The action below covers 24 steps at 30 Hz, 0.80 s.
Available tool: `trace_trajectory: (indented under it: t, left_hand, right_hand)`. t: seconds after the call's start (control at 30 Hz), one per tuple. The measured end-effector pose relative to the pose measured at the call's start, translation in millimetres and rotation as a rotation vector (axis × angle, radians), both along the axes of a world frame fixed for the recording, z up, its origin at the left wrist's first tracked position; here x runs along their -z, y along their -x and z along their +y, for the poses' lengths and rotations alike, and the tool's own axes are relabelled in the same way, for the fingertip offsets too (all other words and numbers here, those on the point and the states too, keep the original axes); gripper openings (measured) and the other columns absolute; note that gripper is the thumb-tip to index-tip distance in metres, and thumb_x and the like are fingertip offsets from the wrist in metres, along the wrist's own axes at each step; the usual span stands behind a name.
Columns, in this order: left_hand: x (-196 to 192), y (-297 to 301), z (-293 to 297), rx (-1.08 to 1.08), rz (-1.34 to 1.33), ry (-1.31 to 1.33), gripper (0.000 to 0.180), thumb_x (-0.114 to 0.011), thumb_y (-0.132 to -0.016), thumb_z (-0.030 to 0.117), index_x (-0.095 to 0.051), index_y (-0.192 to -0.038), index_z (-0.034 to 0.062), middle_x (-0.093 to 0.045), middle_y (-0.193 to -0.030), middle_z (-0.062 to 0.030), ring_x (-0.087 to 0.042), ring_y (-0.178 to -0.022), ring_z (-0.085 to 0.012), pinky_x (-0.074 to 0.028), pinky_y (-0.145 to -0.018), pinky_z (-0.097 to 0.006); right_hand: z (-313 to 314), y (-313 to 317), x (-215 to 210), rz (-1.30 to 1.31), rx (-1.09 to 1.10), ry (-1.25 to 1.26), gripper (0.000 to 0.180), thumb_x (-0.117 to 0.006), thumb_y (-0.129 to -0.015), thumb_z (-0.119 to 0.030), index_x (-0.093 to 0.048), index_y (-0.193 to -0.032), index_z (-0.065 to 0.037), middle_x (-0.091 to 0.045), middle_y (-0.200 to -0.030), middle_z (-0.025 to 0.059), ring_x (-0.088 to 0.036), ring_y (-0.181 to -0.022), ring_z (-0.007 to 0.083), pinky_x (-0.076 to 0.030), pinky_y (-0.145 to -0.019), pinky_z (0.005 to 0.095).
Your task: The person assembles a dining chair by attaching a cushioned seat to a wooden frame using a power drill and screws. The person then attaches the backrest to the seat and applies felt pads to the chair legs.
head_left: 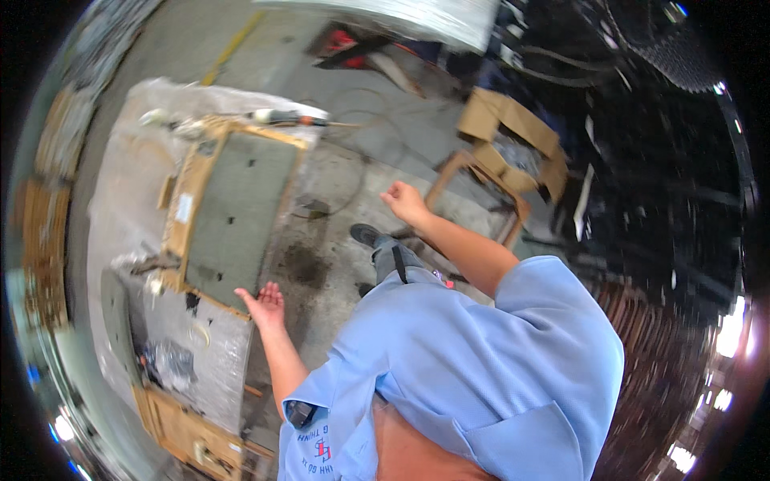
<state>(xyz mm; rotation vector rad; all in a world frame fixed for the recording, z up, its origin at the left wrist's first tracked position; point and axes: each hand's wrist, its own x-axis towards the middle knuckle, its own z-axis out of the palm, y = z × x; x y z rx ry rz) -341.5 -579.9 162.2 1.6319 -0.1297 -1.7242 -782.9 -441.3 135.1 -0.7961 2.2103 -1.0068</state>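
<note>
My left hand (pixel 267 307) is open, palm up with the fingers apart, beside the near corner of a wood-framed panel. It holds nothing. The panel (pixel 241 204) has a grey-green covered face with small dark marks and lies on a plastic-covered worktable (pixel 132 180). My right hand (pixel 405 202) is held out over the floor, its fingers curled in, with nothing visible in them. A wooden frame (pixel 449 176) stands closest to that hand. At the panel's far end lies a power tool (pixel 285 118) with a dark and orange body.
An open cardboard box (pixel 513 136) with clear plastic inside sits beyond the wooden frame. On the table's near part are a crumpled plastic bag (pixel 171 362) and another wood-framed piece (pixel 184 429). A thin hose (pixel 365 172) loops over the floor. Dark wrapped material (pixel 650 200) fills the right.
</note>
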Motion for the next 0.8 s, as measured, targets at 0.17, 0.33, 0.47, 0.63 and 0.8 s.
trace_trajectory:
  t: [0.17, 0.33, 0.47, 0.63, 0.8]
  left_hand:
    - [-1.4, -1.6, 5.5, 0.190, -0.021, 0.019, 0.092, -0.054, -0.074, 0.095, -0.052, -0.095, 0.0052, -0.067, -0.111, -0.0107, -0.065, -0.102, -0.0253, -0.053, -0.076, -0.034]
    - [-4.9, -16.8, 5.1, 0.260, -0.112, 0.028, 0.096, -0.051, -0.079, 0.093, -0.051, -0.107, 0.0005, -0.064, -0.128, -0.0183, -0.064, -0.114, -0.0282, -0.053, -0.086, -0.036]
    - [-42.7, -8.8, 48.1, 0.466, -0.392, 0.213, 0.075, -0.052, -0.095, 0.074, -0.055, -0.107, -0.0001, -0.066, -0.121, -0.0206, -0.067, -0.107, -0.0295, -0.055, -0.085, -0.040]
    - [-43.2, 16.1, 193.1, 0.872, -0.631, 0.181, 0.041, -0.065, -0.100, 0.047, -0.062, -0.101, 0.0063, -0.072, -0.090, -0.0098, -0.071, -0.075, -0.0200, -0.058, -0.064, -0.034]
    - [-20.5, -8.7, 355.1, 1.358, -0.546, -0.204, 0.041, -0.067, -0.099, 0.038, -0.065, -0.124, 0.0052, -0.073, -0.102, -0.0092, -0.070, -0.085, -0.0198, -0.057, -0.073, -0.035]
  right_hand:
    - [253.3, 22.9, -14.8, 0.364, 0.164, -0.427, 0.033, -0.073, -0.085, -0.031, -0.070, -0.098, 0.000, -0.068, -0.104, 0.0244, -0.066, -0.100, 0.0424, -0.055, -0.088, 0.0474]
    - [359.8, 35.0, 21.9, 0.142, -0.128, -0.664, 0.058, -0.080, -0.079, -0.036, -0.065, -0.120, 0.001, -0.062, -0.124, 0.0241, -0.061, -0.115, 0.0415, -0.051, -0.101, 0.0483]
    - [372.0, 27.8, 95.8, 0.148, -0.242, -0.723, 0.078, -0.083, -0.077, -0.040, -0.055, -0.137, 0.002, -0.059, -0.135, 0.0261, -0.058, -0.124, 0.0420, -0.050, -0.105, 0.0471]
    - [352.2, 35.4, 171.9, -0.044, -0.410, -0.819, 0.081, -0.081, -0.081, -0.038, -0.048, -0.144, 0.002, -0.061, -0.136, 0.0252, -0.058, -0.127, 0.0401, -0.049, -0.106, 0.0452]
    - [355.4, 47.5, 169.9, -0.373, -0.351, -0.730, 0.071, -0.080, -0.081, -0.030, -0.053, -0.139, 0.001, -0.063, -0.132, 0.0241, -0.061, -0.125, 0.0383, -0.048, -0.106, 0.0446]
